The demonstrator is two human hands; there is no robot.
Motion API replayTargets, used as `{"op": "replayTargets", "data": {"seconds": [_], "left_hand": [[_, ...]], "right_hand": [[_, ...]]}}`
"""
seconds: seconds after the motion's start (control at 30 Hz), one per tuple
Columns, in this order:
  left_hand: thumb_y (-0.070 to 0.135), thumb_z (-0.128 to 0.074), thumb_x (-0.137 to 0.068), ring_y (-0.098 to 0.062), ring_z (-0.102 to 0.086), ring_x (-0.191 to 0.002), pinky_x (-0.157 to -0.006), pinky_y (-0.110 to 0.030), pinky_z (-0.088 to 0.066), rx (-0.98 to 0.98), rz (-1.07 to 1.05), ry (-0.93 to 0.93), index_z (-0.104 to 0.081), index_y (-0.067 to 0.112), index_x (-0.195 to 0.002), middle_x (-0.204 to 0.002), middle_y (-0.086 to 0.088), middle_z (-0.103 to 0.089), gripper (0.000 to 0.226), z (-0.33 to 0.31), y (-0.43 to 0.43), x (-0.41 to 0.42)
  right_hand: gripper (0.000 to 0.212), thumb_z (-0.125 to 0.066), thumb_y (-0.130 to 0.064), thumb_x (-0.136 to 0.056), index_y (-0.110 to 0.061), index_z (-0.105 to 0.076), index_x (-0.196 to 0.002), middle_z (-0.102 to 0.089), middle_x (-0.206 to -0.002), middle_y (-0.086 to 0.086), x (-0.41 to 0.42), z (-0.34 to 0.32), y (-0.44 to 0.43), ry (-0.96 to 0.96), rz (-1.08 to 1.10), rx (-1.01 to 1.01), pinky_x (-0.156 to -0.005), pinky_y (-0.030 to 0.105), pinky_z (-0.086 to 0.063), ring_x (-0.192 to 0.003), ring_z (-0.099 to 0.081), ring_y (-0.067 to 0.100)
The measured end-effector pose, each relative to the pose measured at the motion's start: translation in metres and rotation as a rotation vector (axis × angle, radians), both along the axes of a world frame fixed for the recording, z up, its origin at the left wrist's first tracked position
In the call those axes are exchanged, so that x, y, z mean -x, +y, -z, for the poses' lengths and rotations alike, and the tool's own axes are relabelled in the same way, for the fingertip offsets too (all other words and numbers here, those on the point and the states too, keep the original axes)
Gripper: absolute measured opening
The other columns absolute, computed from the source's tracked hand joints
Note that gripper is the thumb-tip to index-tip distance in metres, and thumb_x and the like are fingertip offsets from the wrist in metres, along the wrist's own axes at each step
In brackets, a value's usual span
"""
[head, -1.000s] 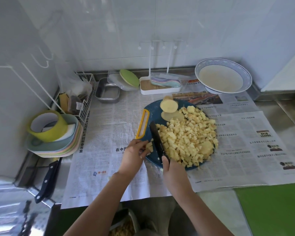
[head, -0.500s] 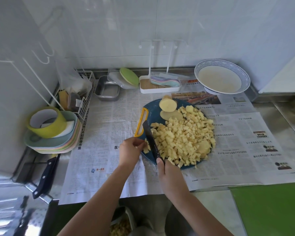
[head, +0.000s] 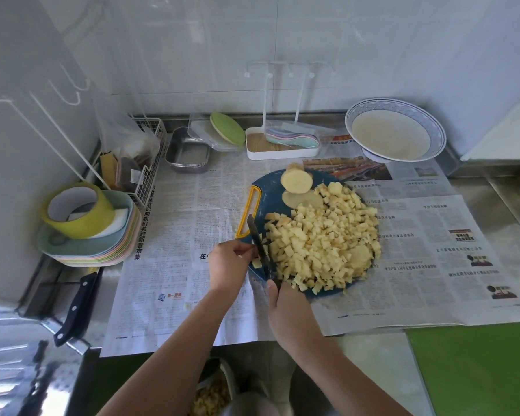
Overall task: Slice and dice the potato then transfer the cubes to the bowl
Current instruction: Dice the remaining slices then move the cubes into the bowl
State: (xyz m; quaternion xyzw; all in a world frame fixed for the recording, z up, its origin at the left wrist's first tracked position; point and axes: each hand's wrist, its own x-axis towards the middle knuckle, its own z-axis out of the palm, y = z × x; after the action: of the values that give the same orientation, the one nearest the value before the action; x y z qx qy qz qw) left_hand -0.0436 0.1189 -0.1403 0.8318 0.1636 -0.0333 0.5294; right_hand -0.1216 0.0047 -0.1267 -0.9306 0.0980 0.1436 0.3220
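Newspapered counter (head: 177, 265), round blue board (head: 270, 193), potato cubes (head: 321, 241)

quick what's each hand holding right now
Left hand: pinches a potato piece.
Right hand: grips the knife.

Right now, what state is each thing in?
Left hand, pinching a potato piece beside the knife.
Right hand, gripping the knife handle.
Knife, edge down on the board.
Potato cubes, heaped on the board.
Potato half, uncut.
Bowl, no cubes inside.
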Motion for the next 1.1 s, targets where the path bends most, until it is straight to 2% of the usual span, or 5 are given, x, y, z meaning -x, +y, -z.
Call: {"op": "replayTargets", "data": {"seconds": [0.5,0.7,0.77,0.83,1.1], "left_hand": [[0.006,-0.05,-0.096,-0.011,-0.056,-0.093,-0.057,-0.006,-0.037,-0.078,0.088,0.12,-0.05,0.007,-0.134,-0.12,-0.007,-0.062,0.038,-0.015,-0.029,0.011],[-0.002,-0.038,-0.098,-0.011,-0.047,-0.054,-0.044,-0.014,-0.036,-0.273,0.186,-0.061,-0.057,0.009,-0.125,-0.083,-0.013,-0.061,0.035,-0.038,-0.035,-0.005],[0.01,-0.04,-0.102,-0.018,-0.064,-0.098,-0.076,-0.015,-0.05,-0.235,0.228,-0.186,-0.048,0.014,-0.139,-0.119,-0.004,-0.063,0.038,-0.047,-0.042,-0.012],[0.022,-0.038,-0.103,-0.011,-0.03,-0.141,-0.113,-0.024,-0.03,-0.193,0.291,-0.308,-0.037,0.021,-0.146,-0.149,0.01,-0.034,0.043,-0.05,-0.055,-0.02],[0.037,-0.025,-0.103,-0.001,0.016,-0.142,-0.12,-0.028,0.003,-0.193,0.424,-0.328,-0.011,0.027,-0.15,-0.155,0.016,-0.002,0.05,-0.039,-0.099,-0.049]], "right_hand": [[0.05,-0.033,-0.043,-0.103,-0.011,-0.044,-0.065,-0.045,-0.055,0.006,-0.021,-0.027,-0.036,0.069,0.14,-0.331,-0.053,0.035,-0.041,-0.045,-0.045,0.017],[0.05,-0.038,-0.047,-0.1,-0.008,-0.046,-0.071,-0.042,-0.048,0.002,-0.037,-0.071,-0.093,0.198,0.19,-0.59,-0.042,0.028,-0.036,-0.035,-0.04,0.016],[0.047,-0.041,-0.047,-0.1,-0.008,-0.047,-0.075,-0.041,-0.048,0.0,-0.043,-0.086,-0.107,0.325,0.27,-0.739,-0.041,0.026,-0.037,-0.038,-0.038,0.016],[0.045,-0.042,-0.048,-0.1,-0.01,-0.048,-0.076,-0.04,-0.05,0.001,-0.047,-0.096,-0.115,0.409,0.316,-0.794,-0.041,0.026,-0.036,-0.039,-0.036,0.016],[0.046,-0.042,-0.05,-0.099,-0.011,-0.048,-0.075,-0.038,-0.051,0.001,-0.053,-0.115,-0.126,0.501,0.303,-0.852,-0.043,0.026,-0.033,-0.039,-0.033,0.016]]}}
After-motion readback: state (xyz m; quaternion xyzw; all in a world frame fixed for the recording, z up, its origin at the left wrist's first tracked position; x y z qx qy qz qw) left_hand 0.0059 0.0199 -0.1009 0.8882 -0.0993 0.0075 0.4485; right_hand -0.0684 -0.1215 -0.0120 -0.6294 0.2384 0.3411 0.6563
